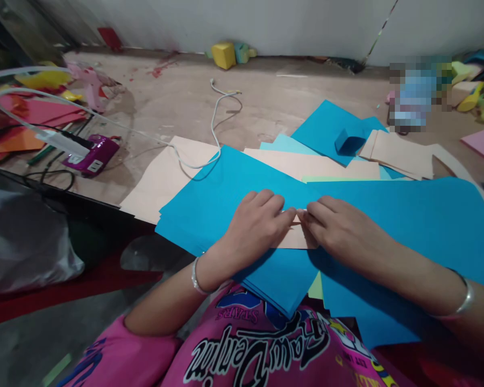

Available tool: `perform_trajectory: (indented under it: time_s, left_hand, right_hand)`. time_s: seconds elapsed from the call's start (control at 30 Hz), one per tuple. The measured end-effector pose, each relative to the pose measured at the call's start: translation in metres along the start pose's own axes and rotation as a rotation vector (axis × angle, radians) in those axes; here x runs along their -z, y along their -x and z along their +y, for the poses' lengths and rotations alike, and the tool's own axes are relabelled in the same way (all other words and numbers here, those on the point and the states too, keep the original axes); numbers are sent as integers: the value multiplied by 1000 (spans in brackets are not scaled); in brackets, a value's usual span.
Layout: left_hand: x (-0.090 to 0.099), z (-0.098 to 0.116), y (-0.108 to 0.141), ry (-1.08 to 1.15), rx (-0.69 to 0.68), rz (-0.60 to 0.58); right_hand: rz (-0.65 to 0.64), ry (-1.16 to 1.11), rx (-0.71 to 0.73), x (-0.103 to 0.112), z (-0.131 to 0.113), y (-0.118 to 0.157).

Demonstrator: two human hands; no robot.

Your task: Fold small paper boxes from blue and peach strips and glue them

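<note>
A small peach paper piece (294, 238) lies over the blue sheets, with a folded upper edge between my hands. My left hand (262, 220) has its fingers curled and pinches the paper's folded edge from the left. From the right, my right hand (336, 226) pinches the same edge, its thumb and fingertips nearly meeting those of the left. Beneath are a stack of blue paper (210, 199) and a large blue sheet (407, 231). The part of the peach paper under the fingers is hidden.
Peach sheets (155, 177) and a white cable (213, 123) lie beyond the stack. At left is a purple power adapter (94, 156). Behind are a folded blue piece (347, 142), small peach sheets (403, 156) and a yellow paper box (223, 55).
</note>
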State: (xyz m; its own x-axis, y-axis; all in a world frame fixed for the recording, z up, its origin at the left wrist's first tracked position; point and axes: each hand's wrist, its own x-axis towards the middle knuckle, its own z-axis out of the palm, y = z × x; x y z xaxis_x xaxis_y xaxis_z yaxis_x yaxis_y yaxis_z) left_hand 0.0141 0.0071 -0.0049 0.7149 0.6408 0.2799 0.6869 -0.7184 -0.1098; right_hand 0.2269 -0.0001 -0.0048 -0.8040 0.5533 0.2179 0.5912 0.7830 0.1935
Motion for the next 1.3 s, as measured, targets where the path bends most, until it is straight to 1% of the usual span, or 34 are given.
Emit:
perform_trajectory:
  time_s: [0.1,0.2,0.3,0.43,0.63,0.73,0.87,1.0,1.17,1.23,1.3]
  left_hand:
    - [-2,1,0,9,-16,13]
    - [-2,-1,1,14,-18,12]
    - [-1,-4,3,22,-31,-1]
    - [0,-9,8,26,-52,-5]
    - [1,-18,18,-20,-50,15]
    - [2,-18,21,-30,-48,13]
    - [6,-18,30,-77,-21,-10]
    - [11,-24,46,-132,-7,-4]
    - [20,-35,63,-173,21,-13]
    - [24,-39,67,-187,54,5]
    - [27,-39,66,-177,121,43]
  right_hand:
    - [-4,-28,13,-3,2,1]
    - [-12,-21,-15,-1,4,1]
    - [-29,10,-39,1,4,1]
    - [-27,19,-27,2,2,0]
    - [-119,-29,-53,0,1,-2]
    - [-120,-10,-29,-2,1,-1]
    - [-92,24,6,-2,2,0]
    - [-78,33,18,-1,3,1]
    - [-102,38,4,-3,2,3]
    - [-110,35,-6,-2,1,3]
    - [-109,43,-21,0,0,2]
